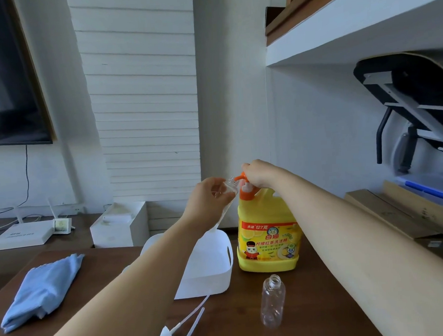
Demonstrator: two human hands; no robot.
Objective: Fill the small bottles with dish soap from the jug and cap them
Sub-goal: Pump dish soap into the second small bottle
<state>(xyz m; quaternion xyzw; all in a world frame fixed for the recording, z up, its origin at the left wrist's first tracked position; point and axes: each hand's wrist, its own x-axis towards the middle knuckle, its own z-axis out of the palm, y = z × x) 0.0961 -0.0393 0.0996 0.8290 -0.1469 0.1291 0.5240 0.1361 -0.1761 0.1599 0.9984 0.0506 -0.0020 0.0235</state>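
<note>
Filling step under way. Left hand is gripping a small bottle, tilting its mouth against the spout of the pump on the yellow jug, which is standing on the worktop. Right hand is curling over the pump's head. Next move likely calls for steady presses with the mouth kept aligned. Second bottle is waiting empty and uncapped in front of the jug.

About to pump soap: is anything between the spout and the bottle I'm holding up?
Nothing visible: the left hand holds the small bottle, uncapped mouth at the spout of the orange pump, which the right hand grips.
</note>
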